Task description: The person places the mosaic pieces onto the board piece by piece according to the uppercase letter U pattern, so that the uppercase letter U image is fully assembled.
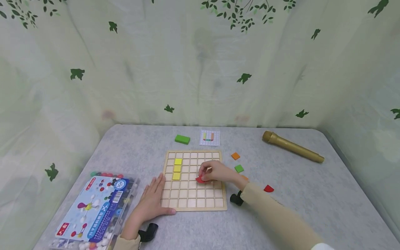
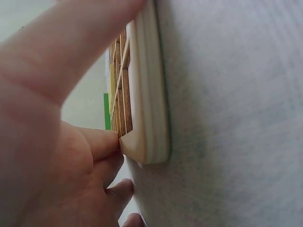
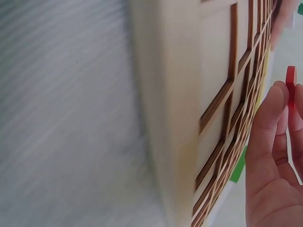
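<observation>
A wooden grid board lies flat on the table, with yellow square tiles in a column of its cells at the left. My right hand is over the board and pinches a red quarter-round tile between thumb and finger; in the right wrist view the red tile shows edge-on. My left hand rests at the board's left edge with straight, spread fingers, the thumb at the near corner. Part of the board is hidden under my right hand.
Right of the board lie an orange tile, a green tile and another red tile. Behind it are a green block and a pattern card. A gold microphone-shaped stick lies far right, a plastic box at left.
</observation>
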Demonstrator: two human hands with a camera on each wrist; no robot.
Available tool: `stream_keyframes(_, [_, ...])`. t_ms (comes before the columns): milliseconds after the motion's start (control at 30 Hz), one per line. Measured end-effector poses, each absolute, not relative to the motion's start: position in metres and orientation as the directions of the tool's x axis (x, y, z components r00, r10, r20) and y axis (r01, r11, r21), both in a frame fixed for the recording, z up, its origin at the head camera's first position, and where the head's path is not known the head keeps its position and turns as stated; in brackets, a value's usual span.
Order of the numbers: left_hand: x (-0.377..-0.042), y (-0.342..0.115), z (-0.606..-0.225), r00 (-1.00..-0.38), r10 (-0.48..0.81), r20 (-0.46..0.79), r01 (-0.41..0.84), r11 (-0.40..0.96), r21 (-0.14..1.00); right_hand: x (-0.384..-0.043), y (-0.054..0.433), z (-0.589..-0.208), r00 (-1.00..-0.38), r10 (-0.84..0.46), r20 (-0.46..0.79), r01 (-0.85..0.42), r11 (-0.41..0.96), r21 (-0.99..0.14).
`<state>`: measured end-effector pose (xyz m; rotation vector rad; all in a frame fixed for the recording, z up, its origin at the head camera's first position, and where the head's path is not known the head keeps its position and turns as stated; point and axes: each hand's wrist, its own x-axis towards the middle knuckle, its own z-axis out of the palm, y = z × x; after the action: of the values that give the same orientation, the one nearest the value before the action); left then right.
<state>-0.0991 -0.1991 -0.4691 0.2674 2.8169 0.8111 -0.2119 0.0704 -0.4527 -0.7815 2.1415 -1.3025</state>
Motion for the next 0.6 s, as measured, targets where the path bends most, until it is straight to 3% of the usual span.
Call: stream_keyframes(600, [-0.099,-0.201,-0.466,-0.96,0.228,-0.16,0.109,0.837,0.536,-0.206,-0.01,-0.451,-0.718,-0.678,-0.158,-0.261,0.473,-0.842])
